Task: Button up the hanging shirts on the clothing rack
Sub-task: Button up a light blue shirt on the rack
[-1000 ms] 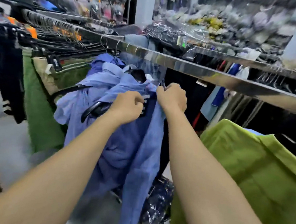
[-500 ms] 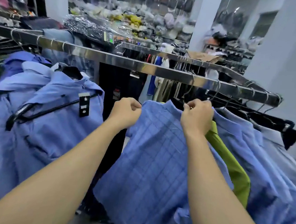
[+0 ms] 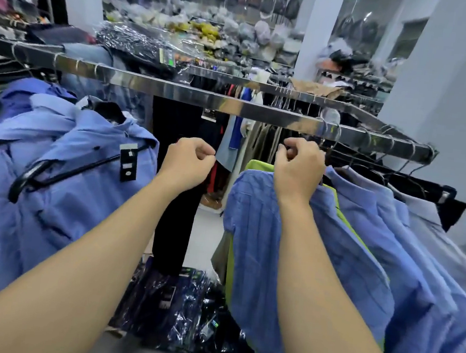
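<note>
A blue checked shirt (image 3: pixel 277 238) hangs near the right end of the chrome rail (image 3: pixel 205 98), its soft woven cloth marked with a faint grid and falling in loose folds. The right hand (image 3: pixel 298 169) sits at its collar, fingers curled tight; it seems to pinch something small at the hanger's top, though exactly what it grasps cannot be told. The left hand (image 3: pixel 188 163) hovers in the gap just left of the shirt, clenched loosely with nothing visible in it. Directly behind the checked shirt hangs a lime-green garment (image 3: pixel 258 166), then plain blue shirts (image 3: pixel 379 220) crowd toward the rail's right end on thin wire hangers. Toward the rail's left end another blue shirt (image 3: pixel 61 187) lies rumpled over a glossy black plastic hanger (image 3: pixel 54 169) bearing a black tag (image 3: pixel 128 162). Below the rail's middle lie dark garments in crinkled clear plastic bags (image 3: pixel 191 315).
</note>
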The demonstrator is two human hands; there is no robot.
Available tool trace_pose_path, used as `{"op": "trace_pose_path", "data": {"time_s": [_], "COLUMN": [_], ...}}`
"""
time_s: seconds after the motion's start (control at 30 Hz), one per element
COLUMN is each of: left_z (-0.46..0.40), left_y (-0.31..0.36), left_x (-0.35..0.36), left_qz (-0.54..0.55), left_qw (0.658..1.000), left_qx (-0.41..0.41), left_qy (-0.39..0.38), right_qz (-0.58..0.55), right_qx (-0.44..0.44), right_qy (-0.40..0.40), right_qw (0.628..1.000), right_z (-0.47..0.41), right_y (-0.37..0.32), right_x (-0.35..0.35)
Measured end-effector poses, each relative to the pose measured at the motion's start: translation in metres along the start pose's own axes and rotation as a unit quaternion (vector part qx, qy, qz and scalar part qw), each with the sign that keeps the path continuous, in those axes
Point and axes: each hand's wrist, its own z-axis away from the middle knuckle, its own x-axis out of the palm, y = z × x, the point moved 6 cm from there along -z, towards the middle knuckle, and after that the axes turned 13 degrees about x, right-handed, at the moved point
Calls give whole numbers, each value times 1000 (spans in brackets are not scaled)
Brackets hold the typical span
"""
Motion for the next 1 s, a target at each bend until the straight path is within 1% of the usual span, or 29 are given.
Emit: {"op": "trace_pose_path", "data": {"time_s": [0.17,0.3,0.43,0.5,0.57,0.63,0.7,0.8,0.87,0.93,1.0], "left_z": [-3,2,21,33,48,63,75,84,88,90,92], "left_y": [-24,-52,-81,-92,-105,-118,-127,-128,-126,-127,-128], "left_x": [-46,-91,-136,-158,-177,-186,-187,-181,-176,-171,-170], "left_qz": [-26,-92,-167,-214,-251,-228,-167,-113,-53,22,49], "left_qw": [998,988,967,951,934,931,934,940,943,935,930], "left_qx": [-3,-39,-104,-116,-160,-229,-285,-310,-318,-334,-335], "left_qy": [51,114,163,189,196,173,139,90,90,116,143], "right_qz": [-121,-156,-185,-205,-211,-199,-204,-216,-219,-230,-234], "right_qx": [-32,-60,-60,-59,-77,-103,-107,-78,-56,-39,-39], "right_qy": [-112,-222,-383,-435,-473,-493,-512,-571,-607,-632,-648], "right_qw": [986,960,903,875,852,841,828,788,762,739,724], "right_z": [22,53,88,101,110,112,109,104,104,104,104], "right_y": [-44,-81,-114,-128,-142,-151,-156,-157,-155,-153,-151], "right_x": [77,145,210,234,254,270,284,304,314,321,324]}}
